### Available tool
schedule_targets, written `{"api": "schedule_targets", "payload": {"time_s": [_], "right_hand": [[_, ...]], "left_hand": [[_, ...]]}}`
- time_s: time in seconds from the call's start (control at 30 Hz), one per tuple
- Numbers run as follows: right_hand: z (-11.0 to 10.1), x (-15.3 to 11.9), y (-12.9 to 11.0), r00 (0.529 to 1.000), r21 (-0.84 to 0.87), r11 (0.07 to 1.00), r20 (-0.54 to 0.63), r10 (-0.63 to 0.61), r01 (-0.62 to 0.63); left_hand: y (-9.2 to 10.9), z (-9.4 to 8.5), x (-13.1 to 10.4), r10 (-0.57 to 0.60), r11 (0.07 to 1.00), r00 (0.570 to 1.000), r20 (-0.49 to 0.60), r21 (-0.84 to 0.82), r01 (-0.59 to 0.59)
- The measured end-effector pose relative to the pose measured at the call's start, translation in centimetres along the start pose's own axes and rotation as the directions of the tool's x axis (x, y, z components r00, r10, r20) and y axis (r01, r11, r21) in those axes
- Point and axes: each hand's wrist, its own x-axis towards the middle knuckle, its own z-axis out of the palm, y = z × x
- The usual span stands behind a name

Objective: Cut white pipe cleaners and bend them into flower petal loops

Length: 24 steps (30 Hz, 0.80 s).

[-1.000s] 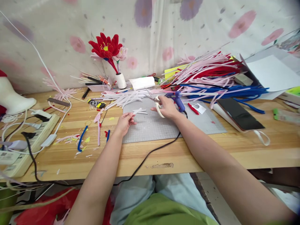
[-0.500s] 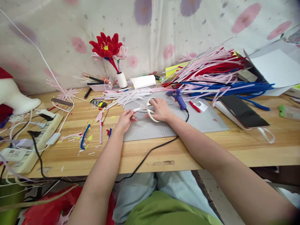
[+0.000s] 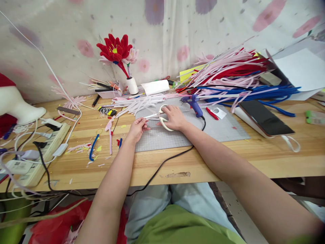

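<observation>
My right hand (image 3: pixel 173 117) grips the scissors (image 3: pixel 162 118) by their cream handles, with the fingers in the loops. The silver blades point left over the grey cutting mat (image 3: pixel 157 144) and are slightly parted. At the blade tips my left hand (image 3: pixel 137 129) is closed in a pinch; whatever lies between its fingertips is too small to make out. White and pale pink pipe cleaners (image 3: pixel 142 103) lie just behind both hands. A purple glue gun (image 3: pixel 193 104) rests on the mat to the right of my right hand.
Left stands a power strip (image 3: pixel 49 152) with tangled cords. A black cable (image 3: pixel 162 164) crosses the front. Blue pipe-cleaner pieces (image 3: pixel 93 147) and scraps lie on the left. Behind are a red flower (image 3: pixel 115 51) and a pipe-cleaner pile (image 3: pixel 228 73); right, a phone (image 3: pixel 265 118).
The view has shifted slightly. Both hands keep nearly the same positions, and the scissors stay in my right hand with the blades by my left fingertips.
</observation>
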Motion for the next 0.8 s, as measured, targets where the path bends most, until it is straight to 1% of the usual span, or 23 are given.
{"api": "schedule_targets", "payload": {"time_s": [0.27, 0.37, 0.43, 0.5, 0.6, 0.67, 0.73, 0.8], "right_hand": [[0.2, 0.0, 0.1, 1.000, 0.002, 1.000, -0.010, -0.005, 0.005], [0.3, 0.0, 0.2, 1.000, 0.007, 1.000, -0.015, -0.007, 0.007], [0.3, 0.0, 0.2, 1.000, 0.007, 1.000, -0.016, -0.012, 0.012], [0.3, 0.0, 0.2, 1.000, 0.006, 1.000, -0.019, -0.019, 0.019], [0.4, 0.0, 0.2, 0.999, -0.003, 0.999, -0.026, -0.032, 0.032], [0.4, 0.0, 0.3, 0.999, -0.010, 0.999, -0.031, -0.039, 0.039], [0.5, 0.0, 0.4, 0.998, -0.015, 0.999, -0.034, -0.045, 0.045], [0.6, 0.0, 0.4, 0.998, -0.018, 0.998, -0.033, -0.054, 0.053]], "left_hand": [[-0.2, -0.1, 0.1, 0.015, 1.000, 1.000, 0.017, 0.016, -0.016], [-0.3, -0.3, 0.3, 0.052, 0.998, 0.997, 0.053, 0.037, -0.054], [-0.2, -0.3, 0.3, 0.115, 0.987, 0.990, 0.085, 0.107, -0.124], [-0.2, -0.3, 0.3, 0.179, 0.950, 0.974, 0.140, 0.234, -0.208], [-0.1, 0.2, 0.4, 0.210, 0.863, 0.940, 0.268, 0.401, -0.307], [-0.2, 0.6, 0.6, 0.225, 0.832, 0.924, 0.308, 0.433, -0.347], [-0.4, 1.1, 0.8, 0.250, 0.847, 0.928, 0.276, 0.402, -0.348], [-0.5, 1.4, 0.9, 0.259, 0.887, 0.937, 0.234, 0.327, -0.327]]}}
